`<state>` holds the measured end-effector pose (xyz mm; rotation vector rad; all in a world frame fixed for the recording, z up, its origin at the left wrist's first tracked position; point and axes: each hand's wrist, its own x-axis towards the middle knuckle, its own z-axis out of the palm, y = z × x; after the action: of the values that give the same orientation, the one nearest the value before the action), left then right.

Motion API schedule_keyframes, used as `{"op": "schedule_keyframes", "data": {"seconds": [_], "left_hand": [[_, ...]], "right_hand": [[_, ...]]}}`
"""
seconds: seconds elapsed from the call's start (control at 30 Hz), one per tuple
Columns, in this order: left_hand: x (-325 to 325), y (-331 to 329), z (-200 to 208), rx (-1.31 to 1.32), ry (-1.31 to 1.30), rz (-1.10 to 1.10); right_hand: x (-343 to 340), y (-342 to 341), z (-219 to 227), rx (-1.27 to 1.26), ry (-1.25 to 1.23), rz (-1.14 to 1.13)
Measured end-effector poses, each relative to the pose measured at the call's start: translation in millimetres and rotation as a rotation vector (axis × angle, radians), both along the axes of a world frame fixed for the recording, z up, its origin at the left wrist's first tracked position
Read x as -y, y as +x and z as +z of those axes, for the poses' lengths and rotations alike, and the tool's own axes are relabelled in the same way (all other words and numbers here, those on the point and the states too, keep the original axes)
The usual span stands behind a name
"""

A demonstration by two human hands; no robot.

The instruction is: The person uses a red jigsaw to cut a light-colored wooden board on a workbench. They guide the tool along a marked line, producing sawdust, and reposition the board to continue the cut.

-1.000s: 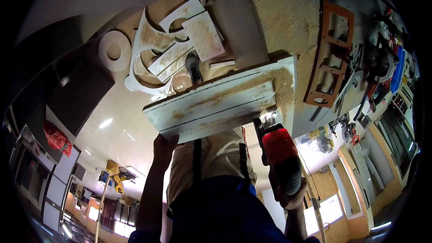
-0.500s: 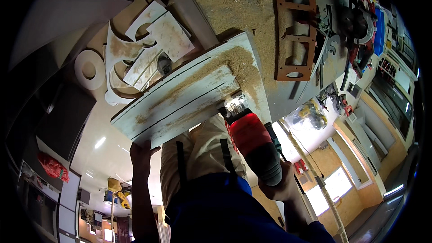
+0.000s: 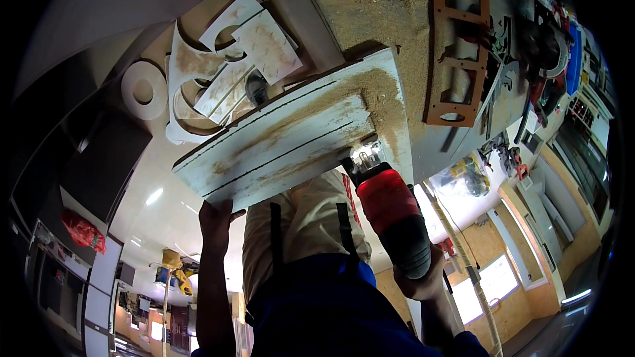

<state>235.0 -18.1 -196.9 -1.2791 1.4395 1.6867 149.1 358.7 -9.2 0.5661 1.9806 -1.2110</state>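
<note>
My left hand [image 3: 215,220] grips the lower left edge of a white painted board [image 3: 278,149] that is strewn with sawdust and scored with long dark lines. In my right hand [image 3: 423,277] is a red and black power tool [image 3: 391,215], its front end pressed against the board's lower right edge. The board lies tilted, its right end higher, on a dusty workbench [image 3: 370,6]. My torso in a beige shirt and blue apron fills the lower middle.
White cut-out offcuts [image 3: 225,73] and a white ring [image 3: 142,89] lie beyond the board at the left. A brown frame with cut-outs [image 3: 456,39] rests on the bench at the right. Further right, assorted tools [image 3: 552,59] crowd the bench.
The view has swung, and the board now sits more tilted in the picture. My right hand keeps the power tool at the board's right edge; my left hand stays on its lower edge.
</note>
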Motion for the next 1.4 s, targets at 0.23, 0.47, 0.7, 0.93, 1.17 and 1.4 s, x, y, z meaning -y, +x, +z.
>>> {"op": "schedule_keyframes", "data": {"seconds": [0.23,0.47,0.7,0.93,1.17,1.4], "left_hand": [[2,-6,3,-0.040,0.011,-0.011],[2,-2,-2,-0.049,0.032,0.014],[5,-1,-3,-0.058,0.045,-0.003],[0,-7,0,-0.055,0.022,-0.001],[-3,-14,5,-0.062,0.030,0.043],[0,-10,3,-0.039,0.007,-0.014]], "right_hand": [[-21,19,-1,-0.118,-0.112,0.183],[2,3,1,-0.077,0.088,-0.058],[7,12,-1,-0.127,0.098,-0.078],[2,14,-1,-0.105,0.093,0.017],[1,15,-1,-0.084,0.074,-0.024],[5,12,-1,-0.098,0.076,-0.025]]}}
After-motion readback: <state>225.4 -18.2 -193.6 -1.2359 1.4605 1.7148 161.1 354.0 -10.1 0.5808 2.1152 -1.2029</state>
